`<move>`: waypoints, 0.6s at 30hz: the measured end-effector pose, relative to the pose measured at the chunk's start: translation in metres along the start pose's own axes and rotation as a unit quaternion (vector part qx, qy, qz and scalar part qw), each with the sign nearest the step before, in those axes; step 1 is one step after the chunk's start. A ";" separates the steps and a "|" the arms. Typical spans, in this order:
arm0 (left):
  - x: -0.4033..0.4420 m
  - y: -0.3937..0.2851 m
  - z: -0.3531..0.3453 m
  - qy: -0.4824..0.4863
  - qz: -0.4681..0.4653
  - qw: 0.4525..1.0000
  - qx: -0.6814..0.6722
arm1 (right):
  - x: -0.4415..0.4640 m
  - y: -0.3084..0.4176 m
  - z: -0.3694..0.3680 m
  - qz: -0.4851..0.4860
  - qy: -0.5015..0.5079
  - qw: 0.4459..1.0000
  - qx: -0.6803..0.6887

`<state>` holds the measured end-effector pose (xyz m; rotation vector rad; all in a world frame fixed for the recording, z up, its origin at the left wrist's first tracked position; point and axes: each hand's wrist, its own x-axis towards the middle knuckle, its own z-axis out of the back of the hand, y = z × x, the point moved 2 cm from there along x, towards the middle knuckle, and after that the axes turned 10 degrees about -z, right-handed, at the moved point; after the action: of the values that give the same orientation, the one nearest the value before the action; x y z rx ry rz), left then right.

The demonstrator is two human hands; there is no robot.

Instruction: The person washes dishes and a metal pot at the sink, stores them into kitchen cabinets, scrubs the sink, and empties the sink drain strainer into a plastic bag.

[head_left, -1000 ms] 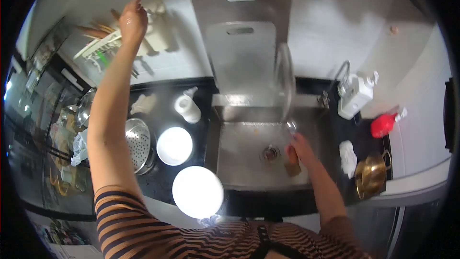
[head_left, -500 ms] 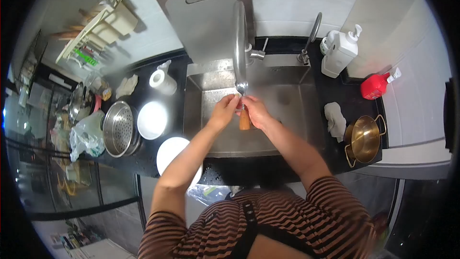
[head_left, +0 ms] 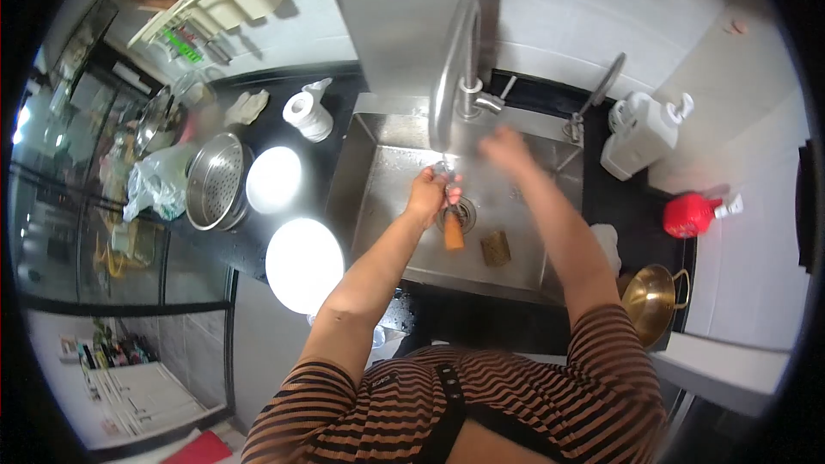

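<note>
Under the spout of the tall faucet (head_left: pixel 447 77), my left hand (head_left: pixel 427 196) is closed around the metal part of a utensil with an orange-brown wooden handle (head_left: pixel 454 230). The handle points down toward me; the fingers hide most of the metal end, so its kind does not show. My right hand (head_left: pixel 505 151) is raised at the back of the steel sink (head_left: pixel 404 253), just below the faucet lever (head_left: pixel 490 103), and motion smears its fingers. A brown sponge (head_left: pixel 496 248) lies on the sink floor, right of the drain (head_left: pixel 465 213).
Left of the sink stand white bowls (head_left: pixel 304 266), a steel colander (head_left: pixel 215 182) and a paper roll (head_left: pixel 308 115). To the right are a white pump bottle (head_left: pixel 640 139), a red bottle (head_left: pixel 690 216), a cloth (head_left: pixel 605 246) and a brass-coloured pot (head_left: pixel 650 302). A grey cutting board (head_left: pixel 404 26) leans behind the faucet.
My right hand has left the utensil and moved up and right toward the faucet lever. My left hand keeps hold of it. The view has shifted, and the sponge and drain now show.
</note>
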<state>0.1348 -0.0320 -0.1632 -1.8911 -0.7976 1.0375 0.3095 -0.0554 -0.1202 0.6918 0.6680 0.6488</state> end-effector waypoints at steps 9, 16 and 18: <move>-0.029 -0.021 0.014 -0.041 -0.139 0.957 0.252 | 0.112 0.030 -0.005 0.029 -0.077 0.996 0.027; -0.037 -0.039 0.006 -0.069 -0.300 0.766 0.564 | 0.157 -0.009 0.001 0.114 0.040 0.989 0.087; -0.040 -0.044 0.003 -0.059 -0.346 0.759 0.549 | 0.141 0.001 0.007 0.056 0.065 0.986 0.145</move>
<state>0.1076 -0.0426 -0.1111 -0.4458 -0.6276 0.8203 0.4013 0.0440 -0.1618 0.9669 0.8596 0.7119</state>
